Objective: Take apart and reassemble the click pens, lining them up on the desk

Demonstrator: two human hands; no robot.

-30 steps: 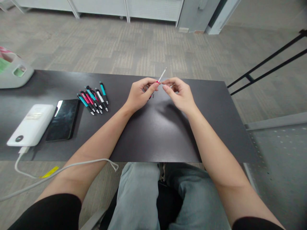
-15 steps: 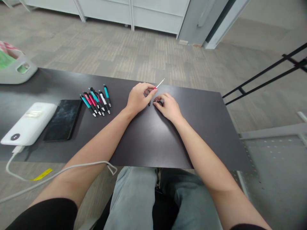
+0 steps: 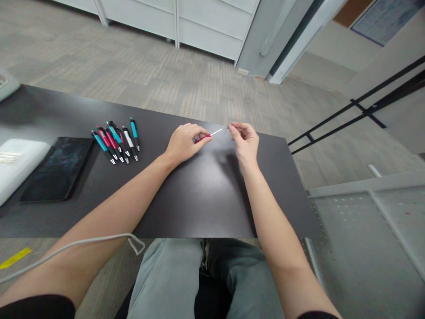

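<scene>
My left hand (image 3: 186, 142) is closed around a red pen barrel (image 3: 203, 138), most of it hidden by the fingers. From the barrel a thin white refill (image 3: 217, 131) points right and slightly up. Just past its tip, my right hand (image 3: 246, 144) is raised over the table, thumb and forefinger pinched on a tiny dark piece (image 3: 227, 128). That piece is too small to name; it sits very close to the refill tip, and I cannot tell whether they touch.
Several pens (image 3: 114, 141) in teal, red and white lie in a bunch on the dark table (image 3: 206, 208). Left of them are a black phone (image 3: 58, 168) and a white power bank (image 3: 20, 164). A white cable (image 3: 83, 241) crosses my left forearm. A black metal frame (image 3: 332, 119) stands at right.
My right hand has lifted from the tabletop, bringing a tiny piece up to the refill tip. The refill in my left hand has tipped lower, pointing more to the right. The view has shifted right.
</scene>
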